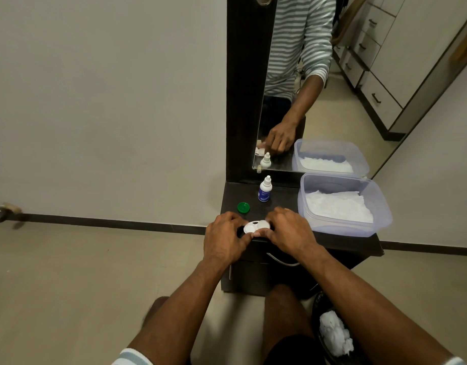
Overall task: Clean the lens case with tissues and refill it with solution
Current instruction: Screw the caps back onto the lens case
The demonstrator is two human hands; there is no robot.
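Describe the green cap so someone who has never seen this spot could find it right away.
Start at the dark cabinet under the wall mirror. On its top, near the left edge, the green cap lies alone, left of the upright solution bottle and just beyond the left hand. It is the only green thing there; its neighbours are white, blue or clear.

Dark cabinet top carries lens case, bottle, green cap, tub.
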